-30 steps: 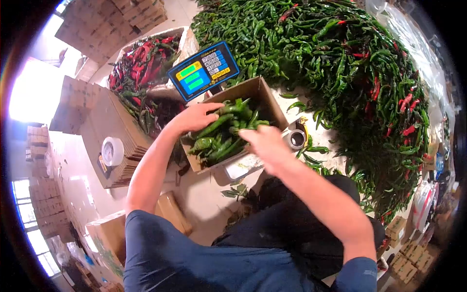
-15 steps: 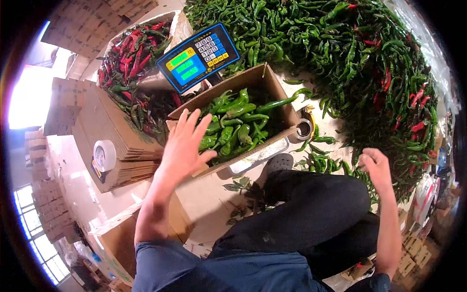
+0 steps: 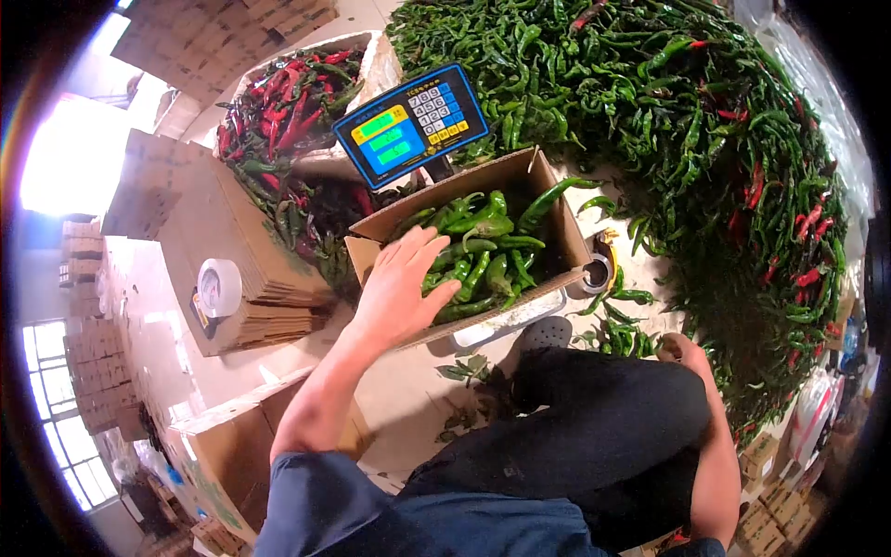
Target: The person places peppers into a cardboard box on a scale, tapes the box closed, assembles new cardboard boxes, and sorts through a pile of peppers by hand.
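While the left hand point(image 3: 401, 290) is spread, seemingly empty, over the box's point(image 3: 568, 239) left end, peppers point(image 3: 476, 272) lie rightward; the curled right hand point(image 3: 682, 351), contents unclear, is beside loose peppers point(image 3: 620, 336).

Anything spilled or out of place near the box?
Somewhat: loose green peppers lie on the floor, apart from the big pile, and leaf scraps litter it too. One long pepper pokes out past the rim of the box. I see no obvious damage.
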Demonstrator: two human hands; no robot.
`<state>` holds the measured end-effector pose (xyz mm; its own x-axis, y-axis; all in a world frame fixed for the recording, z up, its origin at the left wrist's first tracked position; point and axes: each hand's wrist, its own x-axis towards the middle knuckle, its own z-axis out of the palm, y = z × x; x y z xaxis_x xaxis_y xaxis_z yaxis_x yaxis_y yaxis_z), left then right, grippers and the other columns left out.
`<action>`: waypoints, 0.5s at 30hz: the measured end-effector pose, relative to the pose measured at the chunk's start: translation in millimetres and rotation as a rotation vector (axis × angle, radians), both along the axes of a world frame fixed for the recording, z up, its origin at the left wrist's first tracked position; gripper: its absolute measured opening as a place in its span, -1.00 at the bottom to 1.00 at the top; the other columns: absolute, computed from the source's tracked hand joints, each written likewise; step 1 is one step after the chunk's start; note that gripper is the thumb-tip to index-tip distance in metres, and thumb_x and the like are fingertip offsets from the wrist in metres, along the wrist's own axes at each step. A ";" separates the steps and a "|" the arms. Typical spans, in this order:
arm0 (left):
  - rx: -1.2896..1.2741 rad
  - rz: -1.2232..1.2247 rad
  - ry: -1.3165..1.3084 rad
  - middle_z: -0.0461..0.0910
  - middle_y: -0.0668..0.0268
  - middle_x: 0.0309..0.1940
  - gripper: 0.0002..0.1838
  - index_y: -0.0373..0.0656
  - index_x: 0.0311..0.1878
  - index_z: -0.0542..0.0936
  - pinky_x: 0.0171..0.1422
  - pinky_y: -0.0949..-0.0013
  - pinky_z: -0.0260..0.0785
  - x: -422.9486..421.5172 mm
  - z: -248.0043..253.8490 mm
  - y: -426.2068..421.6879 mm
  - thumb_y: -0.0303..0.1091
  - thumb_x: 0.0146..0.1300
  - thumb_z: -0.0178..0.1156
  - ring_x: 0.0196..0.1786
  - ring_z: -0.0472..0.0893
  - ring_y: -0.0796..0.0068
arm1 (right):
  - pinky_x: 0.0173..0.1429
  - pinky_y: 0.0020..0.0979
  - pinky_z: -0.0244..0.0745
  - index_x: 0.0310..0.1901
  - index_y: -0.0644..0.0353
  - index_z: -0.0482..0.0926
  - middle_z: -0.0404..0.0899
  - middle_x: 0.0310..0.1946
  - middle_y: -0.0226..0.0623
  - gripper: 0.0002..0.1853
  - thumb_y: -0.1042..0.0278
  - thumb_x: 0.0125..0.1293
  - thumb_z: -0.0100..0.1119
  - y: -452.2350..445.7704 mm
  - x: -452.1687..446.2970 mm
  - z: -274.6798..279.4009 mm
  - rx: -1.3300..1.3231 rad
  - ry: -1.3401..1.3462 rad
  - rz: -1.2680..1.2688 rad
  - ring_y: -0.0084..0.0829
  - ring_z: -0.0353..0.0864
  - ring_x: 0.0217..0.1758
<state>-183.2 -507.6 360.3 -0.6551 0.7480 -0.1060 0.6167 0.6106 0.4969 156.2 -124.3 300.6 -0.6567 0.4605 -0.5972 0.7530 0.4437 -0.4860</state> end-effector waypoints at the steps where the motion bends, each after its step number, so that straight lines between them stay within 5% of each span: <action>1: 0.104 0.053 0.014 0.50 -0.04 0.32 -0.42 -0.19 0.33 0.51 0.52 0.06 0.24 8.7 7.8 -0.2 -0.19 0.29 0.35 0.42 0.43 -0.02 | 0.10 -0.26 0.58 0.23 0.34 0.52 0.70 -0.03 0.02 -0.51 0.31 0.33 0.34 2.4 -3.3 2.2 0.019 0.009 0.002 -0.19 0.73 0.01; 6: 0.171 -0.035 0.037 0.59 -0.03 0.20 -0.48 -0.15 0.26 0.57 0.38 0.06 0.41 25.8 19.0 -3.5 -0.24 0.25 0.39 0.29 0.55 -0.06 | 0.04 -0.32 0.61 0.20 0.31 0.53 0.73 -0.15 -0.05 -0.50 0.28 0.27 0.39 13.9 -15.6 -7.1 0.074 0.163 -0.015 -0.30 0.74 -0.10; 15: 0.171 0.028 0.049 0.62 -0.02 0.16 -0.51 -0.17 0.22 0.60 0.33 0.09 0.45 25.2 30.6 -20.3 -0.25 0.23 0.40 0.23 0.59 -0.02 | 0.12 -0.33 0.57 0.22 0.35 0.51 0.70 0.02 -0.07 -0.53 0.37 0.33 0.34 -2.9 -82.6 51.5 -0.048 0.307 -0.042 -0.36 0.70 0.01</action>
